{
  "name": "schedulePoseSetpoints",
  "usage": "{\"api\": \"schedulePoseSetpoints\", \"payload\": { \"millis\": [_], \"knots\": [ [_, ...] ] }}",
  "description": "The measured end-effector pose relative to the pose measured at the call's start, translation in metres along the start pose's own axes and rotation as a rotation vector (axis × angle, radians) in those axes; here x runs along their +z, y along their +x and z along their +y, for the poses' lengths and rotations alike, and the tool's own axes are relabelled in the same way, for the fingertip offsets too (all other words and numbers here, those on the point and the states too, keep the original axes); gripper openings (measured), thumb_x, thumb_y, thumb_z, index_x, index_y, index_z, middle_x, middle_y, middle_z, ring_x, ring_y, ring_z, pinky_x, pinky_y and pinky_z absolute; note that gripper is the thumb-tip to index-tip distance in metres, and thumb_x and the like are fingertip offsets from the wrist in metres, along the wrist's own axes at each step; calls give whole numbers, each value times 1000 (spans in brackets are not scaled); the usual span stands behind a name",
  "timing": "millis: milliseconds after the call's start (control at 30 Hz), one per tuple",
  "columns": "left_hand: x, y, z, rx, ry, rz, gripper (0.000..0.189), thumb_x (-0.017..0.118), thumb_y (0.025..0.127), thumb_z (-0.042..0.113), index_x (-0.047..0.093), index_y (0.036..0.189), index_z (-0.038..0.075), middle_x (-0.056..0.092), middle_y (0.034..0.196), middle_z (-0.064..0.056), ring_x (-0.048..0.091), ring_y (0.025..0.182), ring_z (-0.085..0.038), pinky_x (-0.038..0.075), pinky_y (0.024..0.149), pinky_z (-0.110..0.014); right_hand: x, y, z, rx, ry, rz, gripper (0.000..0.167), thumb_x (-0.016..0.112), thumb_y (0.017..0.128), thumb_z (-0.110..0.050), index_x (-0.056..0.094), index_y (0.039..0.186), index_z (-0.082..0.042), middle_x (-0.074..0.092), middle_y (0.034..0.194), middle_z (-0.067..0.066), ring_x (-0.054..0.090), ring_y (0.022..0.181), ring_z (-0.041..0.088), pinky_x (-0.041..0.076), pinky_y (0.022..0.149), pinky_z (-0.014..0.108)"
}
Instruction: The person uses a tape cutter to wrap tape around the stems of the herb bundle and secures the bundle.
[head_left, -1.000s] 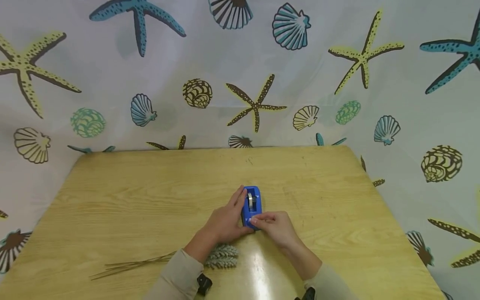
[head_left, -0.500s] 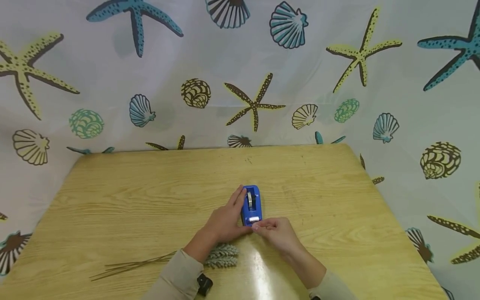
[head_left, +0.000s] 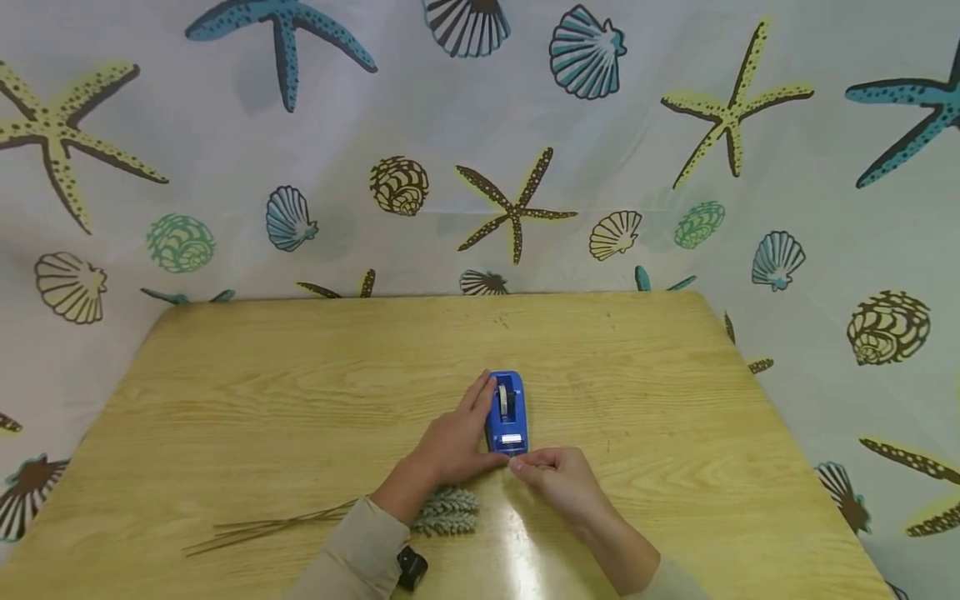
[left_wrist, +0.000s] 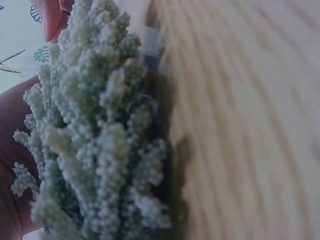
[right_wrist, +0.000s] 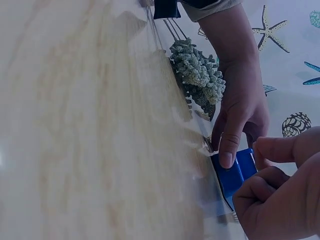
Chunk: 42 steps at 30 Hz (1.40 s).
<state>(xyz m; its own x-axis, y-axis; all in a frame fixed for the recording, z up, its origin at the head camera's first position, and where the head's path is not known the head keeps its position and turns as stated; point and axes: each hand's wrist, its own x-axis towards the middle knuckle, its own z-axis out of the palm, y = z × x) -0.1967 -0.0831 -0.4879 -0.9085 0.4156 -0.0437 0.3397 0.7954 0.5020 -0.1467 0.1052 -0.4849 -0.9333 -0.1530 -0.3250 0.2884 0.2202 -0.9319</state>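
Observation:
A blue tape dispenser (head_left: 515, 427) stands on the table with a roll of tape (head_left: 503, 401) in it. My left hand (head_left: 447, 442) holds its left side, fingers along the side and thumb at the front end; the right wrist view shows that thumb pressing on the blue body (right_wrist: 231, 181). Just in front of the dispenser, my right hand (head_left: 566, 487) pinches the end of the clear tape between thumb and forefinger, other fingers curled. Pale green artificial sprigs (head_left: 450, 510) with thin brown stems (head_left: 277, 527) lie under my left wrist and fill much of the left wrist view (left_wrist: 100, 130).
The wooden table (head_left: 315, 375) reaches back to a white cloth (head_left: 337, 142) printed with starfish and shells. That cloth also hangs along both sides. A black wrist device (head_left: 411, 568) sits at the left sleeve.
My right hand has drawn back from the dispenser's top, toward me and slightly right, pulling tape past its front edge. My left hand has kept its hold on the dispenser.

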Motion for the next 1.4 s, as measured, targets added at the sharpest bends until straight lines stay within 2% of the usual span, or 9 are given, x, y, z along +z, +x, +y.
{"api": "schedulePoseSetpoints", "payload": {
  "millis": [233,433,767,933,1100,1233,1400],
  "knots": [
    [1,0,2,-18,-14,-3,115,80,81,48,6,161,12,4,169,-9,57,126,-40,49,102,-53,0,-8,2,14,-13,12,31,73,91,-23,73,104,6,72,103,10,58,95,17,44,81,28],
    [0,0,4,-6,-41,8,114,82,82,42,7,161,10,4,169,-11,54,130,-40,47,106,-50,1,-16,3,31,-19,21,31,72,91,-25,73,104,3,70,105,8,56,98,18,41,81,29],
    [-3,0,7,-17,-74,-7,114,82,83,37,5,161,9,2,169,-12,50,133,-42,42,111,-49,6,-24,7,57,2,31,27,72,90,-24,73,101,2,66,91,-1,51,84,14,39,72,27],
    [-2,0,8,-31,-76,-10,114,83,82,37,5,161,10,2,169,-11,49,134,-42,42,110,-49,8,-30,9,48,32,15,29,71,90,-22,71,101,5,63,81,-6,48,74,11,38,61,23],
    [-1,0,8,-39,-69,-13,114,83,82,38,5,161,11,2,169,-10,50,134,-41,43,110,-49,7,-33,10,75,54,7,31,71,91,-24,71,103,5,52,67,-9,38,58,8,31,49,20],
    [1,1,6,-43,-60,-15,115,83,82,39,4,161,11,2,169,-10,50,134,-41,43,110,-49,5,-35,13,98,70,-3,31,70,91,-25,70,104,3,46,62,-10,33,51,5,29,46,19],
    [1,1,5,-44,-61,-15,116,83,81,39,4,161,11,2,169,-9,49,135,-40,43,110,-49,6,-39,16,105,77,-20,29,71,91,-24,71,101,3,47,63,-10,35,52,5,30,47,19]
  ]
}}
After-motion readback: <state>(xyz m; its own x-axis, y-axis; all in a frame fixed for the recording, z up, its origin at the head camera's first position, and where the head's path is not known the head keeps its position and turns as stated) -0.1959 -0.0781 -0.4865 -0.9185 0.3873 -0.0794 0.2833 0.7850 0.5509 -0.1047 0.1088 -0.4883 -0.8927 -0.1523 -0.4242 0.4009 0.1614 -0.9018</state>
